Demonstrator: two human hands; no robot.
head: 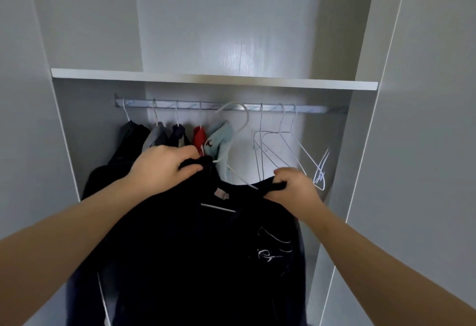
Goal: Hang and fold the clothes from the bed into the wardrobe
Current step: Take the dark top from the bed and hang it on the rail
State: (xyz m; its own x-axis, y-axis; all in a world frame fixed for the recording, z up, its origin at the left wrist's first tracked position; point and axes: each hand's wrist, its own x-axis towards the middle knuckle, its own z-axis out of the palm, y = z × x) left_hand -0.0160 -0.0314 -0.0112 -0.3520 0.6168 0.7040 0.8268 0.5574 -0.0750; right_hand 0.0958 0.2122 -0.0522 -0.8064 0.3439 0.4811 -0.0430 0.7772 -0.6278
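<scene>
A metal rail (316,109) runs just under a white shelf (206,79) inside the wardrobe (67,119). On the rail's left part, clothes (177,133) hang on hangers, side by side. Toward the right hang empty wire hangers (278,145).

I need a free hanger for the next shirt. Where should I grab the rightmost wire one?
Probably pinch the wire hanger at its neck just under the hook, coming from the front right: the rail is bare on that side, and a straight lift there unhooks it.
</scene>
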